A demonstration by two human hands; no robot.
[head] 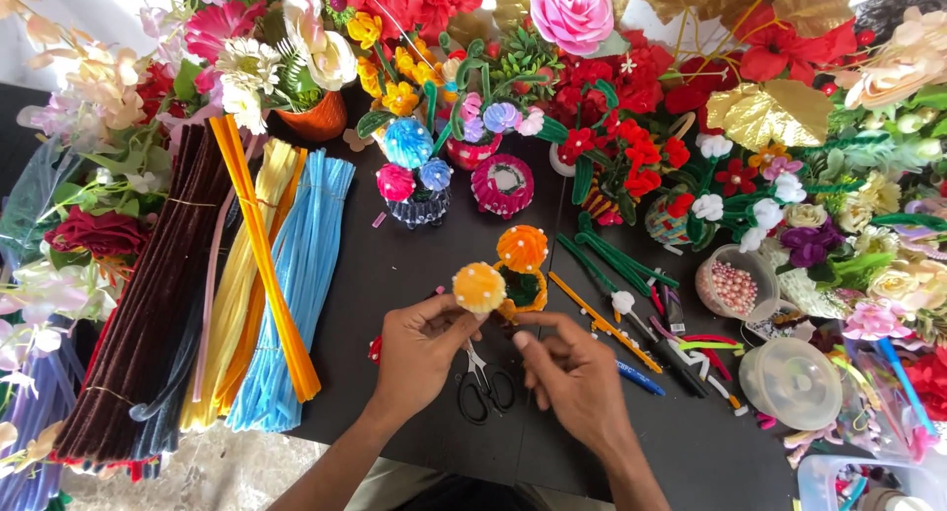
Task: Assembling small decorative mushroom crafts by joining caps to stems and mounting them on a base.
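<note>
My left hand (419, 348) pinches the stem of a small yellow-orange pipe-cleaner mushroom (479, 287) with white dots on its cap. My right hand (570, 371) touches the same piece from the right, fingers closed at its base. Just behind stands a little orange pipe-cleaner pot (523, 292) with green filling and a second dotted orange mushroom (522, 247). Black-handled scissors (482, 385) lie on the black table (414, 264) between my hands.
Bundles of brown, yellow, orange and blue pipe cleaners (247, 284) lie at the left. Artificial flowers and small crafted pots crowd the back and right. A bowl of pink beads (734, 282), a clear lid (789, 383), green stems and pens sit at the right.
</note>
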